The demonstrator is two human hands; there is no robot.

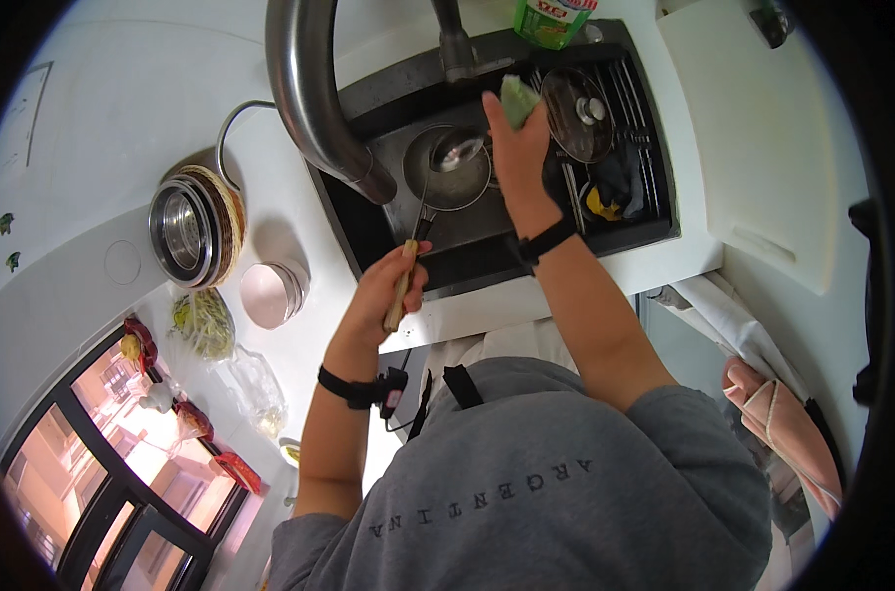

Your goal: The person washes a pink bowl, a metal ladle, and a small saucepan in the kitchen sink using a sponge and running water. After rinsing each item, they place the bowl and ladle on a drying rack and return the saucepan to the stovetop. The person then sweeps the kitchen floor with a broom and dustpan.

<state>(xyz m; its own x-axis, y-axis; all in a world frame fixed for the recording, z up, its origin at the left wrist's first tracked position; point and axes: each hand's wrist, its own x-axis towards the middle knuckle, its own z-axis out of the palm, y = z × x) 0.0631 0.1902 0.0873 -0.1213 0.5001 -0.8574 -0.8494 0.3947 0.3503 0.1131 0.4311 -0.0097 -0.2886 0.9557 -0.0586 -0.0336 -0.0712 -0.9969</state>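
Note:
My left hand [395, 287] grips the wooden handle [401, 289] of a metal ladle. The ladle's shiny round bowl [458, 150] hangs over a round metal pan [438, 188] in the dark sink [462, 240]. Below the ladle shaft, a short black pan handle [423, 227] points toward me. Between the thumb and fingers of my right hand [522, 151] is a green sponge or cloth [519, 101], slightly blurred. That hand is over the sink, right of the ladle bowl, with the sponge apart from it.
A thick metal faucet [307, 96] arches over the sink's left side. A glass lid [580, 114] and dark cloth [616, 181] lie on the right-hand rack. Behind stands a green detergent bottle [553, 22]. Stacked bowls [268, 295], nested metal basins [185, 229] and bagged vegetables [203, 321] occupy the left counter.

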